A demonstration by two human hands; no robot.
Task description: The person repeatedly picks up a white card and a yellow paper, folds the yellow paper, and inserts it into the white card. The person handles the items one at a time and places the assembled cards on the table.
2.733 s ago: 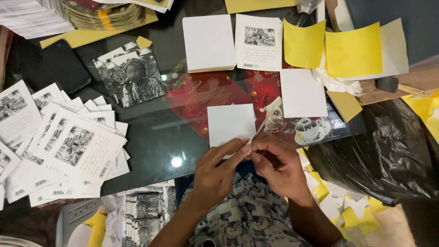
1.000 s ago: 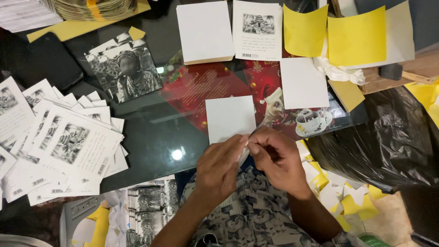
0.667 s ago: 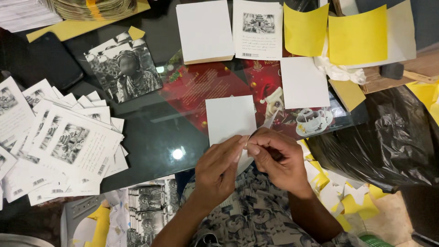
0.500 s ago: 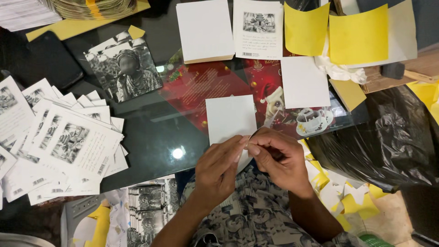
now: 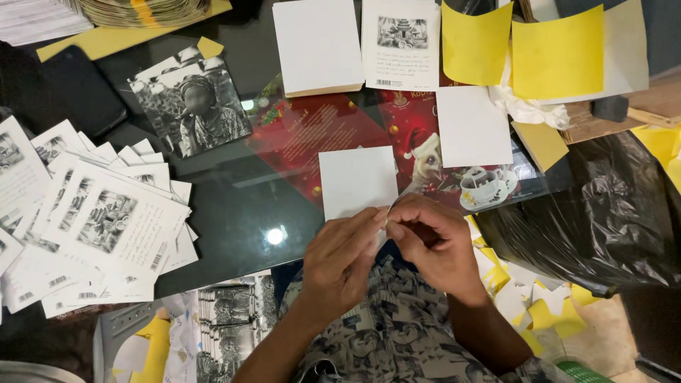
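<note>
Head view: both hands meet at the near edge of a white card (image 5: pixel 357 181) lying flat on the glass table (image 5: pixel 227 206). Left hand (image 5: pixel 344 255) & right hand (image 5: pixel 433 241) pinch its near right corner, fingertips together. Card extends away from them, long axis pointing away; both equally close.
</note>
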